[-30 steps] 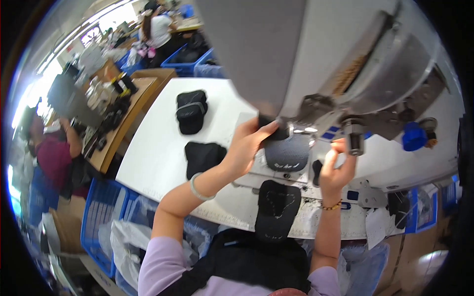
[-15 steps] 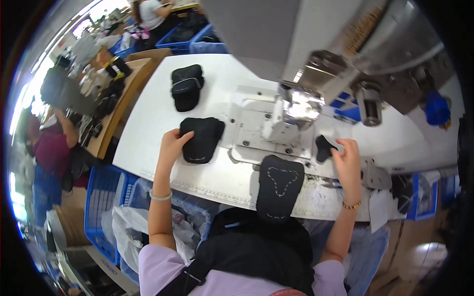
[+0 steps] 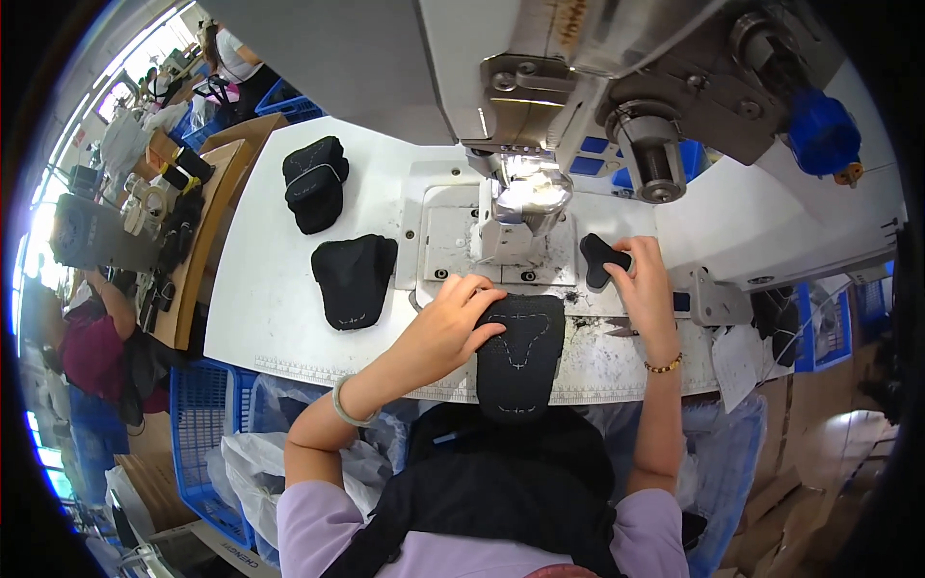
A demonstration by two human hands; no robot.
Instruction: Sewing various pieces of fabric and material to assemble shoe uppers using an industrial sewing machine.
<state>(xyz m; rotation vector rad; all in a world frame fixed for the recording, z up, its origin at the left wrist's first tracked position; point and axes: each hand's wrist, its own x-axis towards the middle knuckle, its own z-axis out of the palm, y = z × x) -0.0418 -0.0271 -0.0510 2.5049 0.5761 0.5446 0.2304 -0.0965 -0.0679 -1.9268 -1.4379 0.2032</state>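
Note:
In front of me a black fabric panel (image 3: 520, 371), marked with a dashed white Y-shaped outline, lies over the table's front edge. My left hand (image 3: 458, 323) has its thumb and fingers bent at the panel's upper left edge, gripping it. To the right, my right hand (image 3: 641, 289) pinches a small black three-lobed patch (image 3: 598, 262) by its right side, on the tabletop beside the sewing machine's clamp. A pile of similar black panels (image 3: 355, 279) lies left of the machine plate. Farther back is a banded bundle of black panels (image 3: 315, 183).
The sewing machine's head (image 3: 525, 96) overhangs the white table (image 3: 246, 260), its lit clamp (image 3: 515, 222) standing close to both hands. Small scissors (image 3: 621, 328) lie near my right wrist. Blue crates (image 3: 202, 433) stand below left. Other people work at the far left.
My left hand has left the pile on the left and come right onto the marked panel. My right hand still holds the small patch. The whole view has shifted.

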